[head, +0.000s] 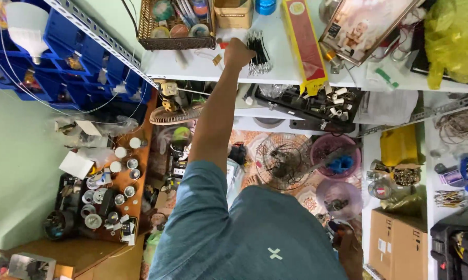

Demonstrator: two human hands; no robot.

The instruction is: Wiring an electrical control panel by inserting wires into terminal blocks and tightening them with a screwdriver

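The left hand rests on the white shelf, hemmed closely: a wire basket just to one side, a bundle of black cables touching on the other, a cardboard box just beyond. A bare strip of shelf lies along the front edge under the forearm. Past the cables a long yellow box bars the way, with a framed picture crowding the shelf beyond it.

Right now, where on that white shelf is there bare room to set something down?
Bare white shelf lies between the wicker basket and the shelf's front edge, left of the left hand. Right of it is crowded: black cable bundle, yellow box, framed picture.
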